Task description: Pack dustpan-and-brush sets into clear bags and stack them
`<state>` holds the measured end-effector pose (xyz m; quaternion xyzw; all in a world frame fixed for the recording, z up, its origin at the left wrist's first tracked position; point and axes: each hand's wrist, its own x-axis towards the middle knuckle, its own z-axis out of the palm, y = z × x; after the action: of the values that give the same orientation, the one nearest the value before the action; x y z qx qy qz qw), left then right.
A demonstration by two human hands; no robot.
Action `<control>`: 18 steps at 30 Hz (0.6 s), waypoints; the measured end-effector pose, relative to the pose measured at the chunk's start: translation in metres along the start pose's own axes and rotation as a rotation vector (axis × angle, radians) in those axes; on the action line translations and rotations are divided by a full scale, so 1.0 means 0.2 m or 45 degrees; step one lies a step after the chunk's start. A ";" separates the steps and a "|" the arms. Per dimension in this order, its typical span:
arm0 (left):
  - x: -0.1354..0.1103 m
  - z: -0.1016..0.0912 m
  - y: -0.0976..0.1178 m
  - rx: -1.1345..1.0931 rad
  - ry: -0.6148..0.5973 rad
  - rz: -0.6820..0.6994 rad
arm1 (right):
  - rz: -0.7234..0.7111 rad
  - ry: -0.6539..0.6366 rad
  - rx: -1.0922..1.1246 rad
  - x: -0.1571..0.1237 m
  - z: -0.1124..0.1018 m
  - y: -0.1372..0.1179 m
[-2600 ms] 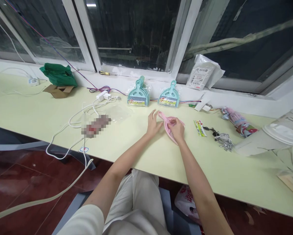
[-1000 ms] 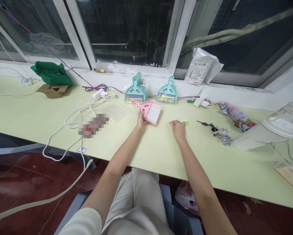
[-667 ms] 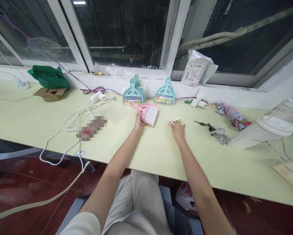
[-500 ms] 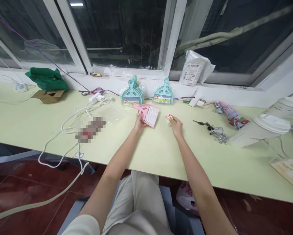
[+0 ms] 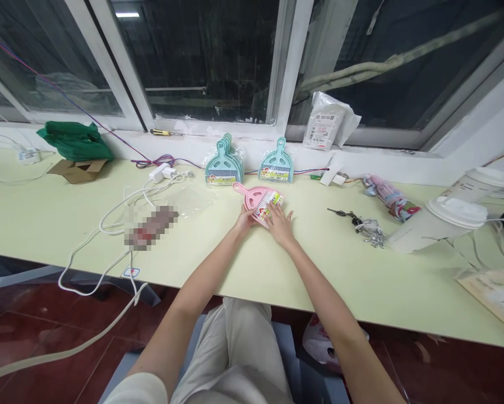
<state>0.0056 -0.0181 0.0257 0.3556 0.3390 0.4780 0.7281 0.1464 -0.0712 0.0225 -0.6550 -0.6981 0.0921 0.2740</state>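
Observation:
A pink dustpan and brush set (image 5: pixel 254 196) is tilted above the pale table, its handle pointing to the upper left. My left hand (image 5: pixel 245 217) grips its lower left edge. Across the white bristles lies a colourful label (image 5: pixel 272 201), and my right hand (image 5: pixel 279 223) rests on it with the fingers spread, pressing it against the brush. Just behind stand a stack of wrapped teal dustpan sets (image 5: pixel 224 163) and, to its right, another wrapped teal dustpan set (image 5: pixel 277 163), both leaning against the wall below the window.
White cables (image 5: pixel 109 213) and a clear plastic bag (image 5: pixel 188 201) lie left of my hands. Keys (image 5: pixel 367 230), a folded umbrella (image 5: pixel 390 197) and lidded paper cups (image 5: pixel 439 224) are on the right. A green bag (image 5: pixel 75 139) sits by an open cardboard box (image 5: pixel 78 170).
My right hand has moved left and laid the label over the bristles; its fingers have gone from a pinch to spread. My left hand still holds the pink set.

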 end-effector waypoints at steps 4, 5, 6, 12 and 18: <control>-0.02 0.01 -0.01 0.100 -0.051 0.062 | 0.028 0.006 0.062 0.00 0.00 -0.02; -0.03 0.01 -0.01 0.114 -0.061 0.070 | 0.039 0.021 0.086 0.00 0.01 -0.02; -0.04 0.01 0.00 0.119 -0.075 0.083 | 0.063 0.061 0.115 0.01 0.01 -0.01; -0.06 0.02 0.03 0.097 -0.178 0.171 | 0.498 0.346 0.839 0.07 0.00 0.10; -0.01 -0.01 0.04 0.311 -0.350 0.180 | 0.671 0.162 1.666 0.09 -0.01 0.18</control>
<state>0.0000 -0.0182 0.0317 0.5261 0.2662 0.4302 0.6836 0.1782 -0.0506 0.0109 -0.5072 -0.3003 0.5175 0.6203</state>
